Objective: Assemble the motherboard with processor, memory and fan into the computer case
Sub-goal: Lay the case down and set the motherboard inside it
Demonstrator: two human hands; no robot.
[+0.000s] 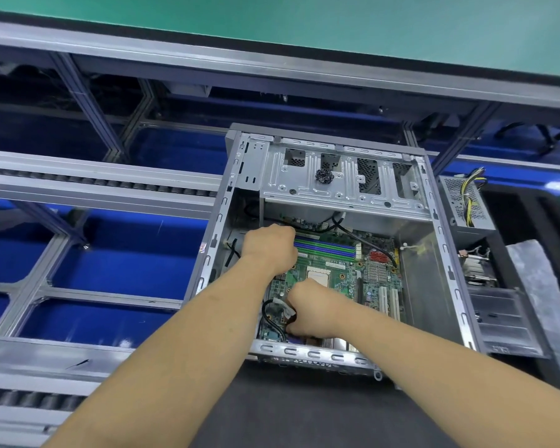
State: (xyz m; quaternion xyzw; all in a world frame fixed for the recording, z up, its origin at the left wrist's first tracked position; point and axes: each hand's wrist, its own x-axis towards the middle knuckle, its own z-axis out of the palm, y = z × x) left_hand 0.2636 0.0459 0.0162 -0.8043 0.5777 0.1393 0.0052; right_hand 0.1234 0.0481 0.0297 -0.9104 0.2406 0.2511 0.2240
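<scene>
The open grey computer case (446, 273) lies on its side with the green motherboard (343, 276) inside it. The processor (317, 274) sits in its socket at the board's middle, and blue and green memory slots (327, 247) run along the far edge. My left hand (269, 247) reaches in at the board's far left corner with its fingers curled down; what they hold is hidden. My right hand (311, 310) is near the board's front left and grips a black cable (274, 318) with a white connector. A heatsink fan (476, 270) lies outside the case on the right.
A small heap of screws (324, 176) rests on the case's drive bay plate. A power supply (466, 205) with yellow wires stands right of the case. A grey foam pad (543, 295) lies at far right. Aluminium conveyor rails (94, 182) over blue bins run along the left.
</scene>
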